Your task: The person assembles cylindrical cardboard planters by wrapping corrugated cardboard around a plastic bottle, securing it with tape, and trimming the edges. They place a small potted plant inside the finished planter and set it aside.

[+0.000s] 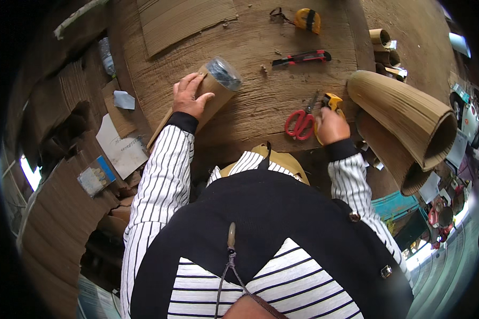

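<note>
My left hand (190, 97) curves over a piece of brown cardboard wrapped around a clear plastic bottle (224, 74). The bottle's rounded end sticks out of the cardboard, and the roll lies slanted on the wooden table. My right hand (332, 126) is closed around a yellow-and-black hand tool (332, 101) near the table's front edge; the fingers cover much of it, so its exact kind is unclear. Just left of that hand lie scissors with red handles (300, 125), their blades pointing away from me. Farther off lie a red-and-black utility knife (302, 57) and a yellow tape measure (307, 21).
A flat cardboard sheet (183, 24) lies at the far left of the wooden table (255, 109). Large cardboard tubes (404, 114) lean beside the right edge, with smaller rolls (380, 37) beyond. Cardboard pieces, papers (117, 146) and a plastic bottle (106, 57) crowd the left.
</note>
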Motion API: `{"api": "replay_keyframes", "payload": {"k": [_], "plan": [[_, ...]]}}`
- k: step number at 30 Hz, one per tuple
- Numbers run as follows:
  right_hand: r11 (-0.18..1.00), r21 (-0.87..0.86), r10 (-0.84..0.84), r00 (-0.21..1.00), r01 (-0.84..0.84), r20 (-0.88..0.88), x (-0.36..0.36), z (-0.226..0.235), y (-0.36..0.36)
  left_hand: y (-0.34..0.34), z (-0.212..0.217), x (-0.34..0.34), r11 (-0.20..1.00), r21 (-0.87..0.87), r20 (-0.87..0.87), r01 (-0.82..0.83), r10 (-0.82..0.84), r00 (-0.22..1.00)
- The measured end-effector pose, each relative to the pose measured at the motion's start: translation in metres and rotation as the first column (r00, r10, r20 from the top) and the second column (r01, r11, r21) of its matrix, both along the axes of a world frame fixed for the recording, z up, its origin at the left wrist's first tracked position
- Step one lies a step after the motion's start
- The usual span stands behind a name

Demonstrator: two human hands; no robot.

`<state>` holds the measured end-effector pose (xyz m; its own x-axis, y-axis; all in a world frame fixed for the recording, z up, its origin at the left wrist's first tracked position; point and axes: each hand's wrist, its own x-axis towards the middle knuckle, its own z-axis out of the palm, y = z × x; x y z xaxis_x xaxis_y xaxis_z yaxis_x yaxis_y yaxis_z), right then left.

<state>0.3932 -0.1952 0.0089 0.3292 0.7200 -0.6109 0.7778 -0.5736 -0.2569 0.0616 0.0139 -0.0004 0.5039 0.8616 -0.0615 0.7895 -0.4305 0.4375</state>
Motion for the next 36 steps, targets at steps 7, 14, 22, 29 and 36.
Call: {"api": "replay_keyframes", "payload": {"k": [7, 14, 22, 29, 36], "plan": [[0.945, 0.272, -0.275, 0.889, 0.18, 0.366, -0.006, -0.024, -0.077, -0.003, -0.013, -0.011, 0.998, 0.058, -0.016, 0.019, -0.018, 1.0], [0.941, -0.104, -0.308, 0.942, 0.322, 0.133, 0.045, -0.071, -0.053, -0.002, -0.018, -0.005, 0.993, 0.11, 0.018, 0.032, -0.034, 0.999], [0.81, 0.123, -0.395, 0.688, 0.573, -0.609, -0.017, 0.026, -0.037, -0.029, -0.008, -0.005, 0.985, 0.173, 0.03, 0.03, -0.036, 0.999], [0.833, 0.294, 0.005, 0.525, 0.469, -0.851, -0.084, 0.055, 0.092, -0.034, -0.019, -0.006, 0.969, 0.247, 0.08, 0.025, -0.046, 0.996], [0.871, 0.478, 0.204, 0.967, -0.109, -0.151, -0.14, 0.059, 0.177, -0.035, -0.029, -0.005, 0.962, 0.27, 0.22, -0.038, -0.023, 0.975]]}}
